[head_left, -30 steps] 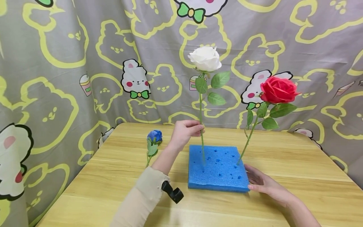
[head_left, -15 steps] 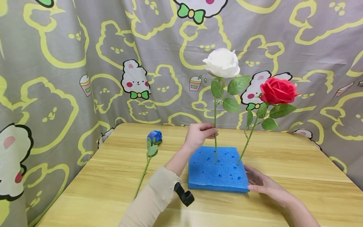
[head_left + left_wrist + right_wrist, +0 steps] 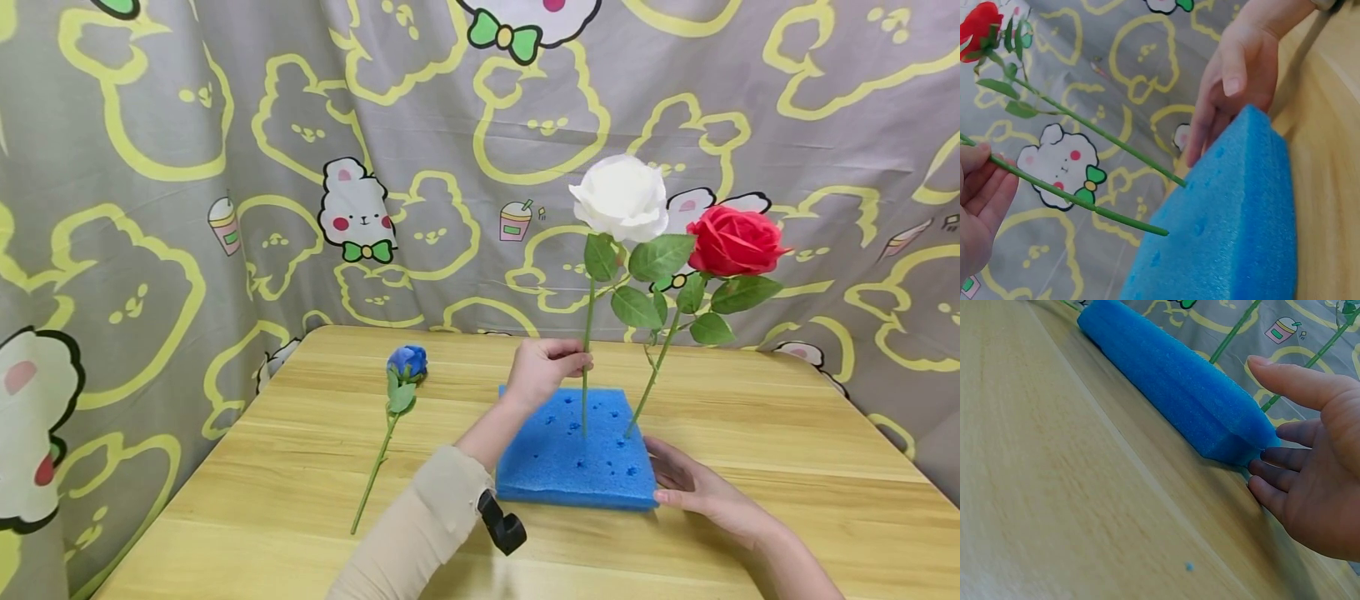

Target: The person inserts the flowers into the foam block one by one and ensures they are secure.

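Thumb and fingers of my left hand (image 3: 546,371) pinch the green stem of a white rose (image 3: 622,198) partway along its length. In the left wrist view the stem's cut end (image 3: 1165,232) shows over the face of a blue foam block (image 3: 562,475); whether it touches the foam I cannot tell. A red rose (image 3: 737,242) stands in the block near its right edge, leaning right. My right hand (image 3: 708,496) rests with extended fingers (image 3: 1285,459) against the block's right side, thumb apart from the fingers.
A blue rose (image 3: 407,362) lies on the wooden table (image 3: 262,492), left of the block. Several small holes dot the foam's top. Behind the table hangs a grey patterned curtain (image 3: 450,275). A blue crumb (image 3: 1189,566) lies on the tabletop.
My left hand has carried the white rose to the right and lower, across the block towards the red rose. The right hand and the block have stayed in place.
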{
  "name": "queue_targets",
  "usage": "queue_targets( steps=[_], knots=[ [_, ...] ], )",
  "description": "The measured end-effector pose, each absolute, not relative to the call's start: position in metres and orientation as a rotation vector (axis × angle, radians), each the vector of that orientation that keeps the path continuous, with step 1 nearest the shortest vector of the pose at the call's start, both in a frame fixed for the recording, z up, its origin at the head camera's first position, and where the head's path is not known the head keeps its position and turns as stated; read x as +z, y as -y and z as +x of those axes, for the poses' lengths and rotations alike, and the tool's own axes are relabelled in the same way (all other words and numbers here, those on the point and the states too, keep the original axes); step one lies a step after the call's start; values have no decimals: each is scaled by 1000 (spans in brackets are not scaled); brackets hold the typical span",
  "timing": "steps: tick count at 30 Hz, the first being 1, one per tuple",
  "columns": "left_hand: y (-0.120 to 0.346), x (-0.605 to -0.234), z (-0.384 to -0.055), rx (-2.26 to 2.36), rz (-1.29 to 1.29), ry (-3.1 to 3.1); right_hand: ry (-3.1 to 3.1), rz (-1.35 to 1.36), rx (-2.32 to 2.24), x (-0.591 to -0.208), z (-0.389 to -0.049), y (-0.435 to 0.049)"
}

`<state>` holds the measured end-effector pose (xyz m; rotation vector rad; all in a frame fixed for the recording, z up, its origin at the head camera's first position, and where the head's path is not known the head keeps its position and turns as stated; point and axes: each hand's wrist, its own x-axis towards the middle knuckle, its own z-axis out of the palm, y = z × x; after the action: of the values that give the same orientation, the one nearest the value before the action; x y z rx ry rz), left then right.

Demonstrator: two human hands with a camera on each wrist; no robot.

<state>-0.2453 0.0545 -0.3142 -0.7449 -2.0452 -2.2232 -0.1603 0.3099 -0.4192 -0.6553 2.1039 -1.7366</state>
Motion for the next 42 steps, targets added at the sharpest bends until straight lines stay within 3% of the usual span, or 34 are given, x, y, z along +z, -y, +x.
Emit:
queue_targets(
  steps=[42],
  knots=[
    [-61,-332,-249,-2197,-667,2238,-2117,-630,-1718,-417,-160,-310]
  ],
)
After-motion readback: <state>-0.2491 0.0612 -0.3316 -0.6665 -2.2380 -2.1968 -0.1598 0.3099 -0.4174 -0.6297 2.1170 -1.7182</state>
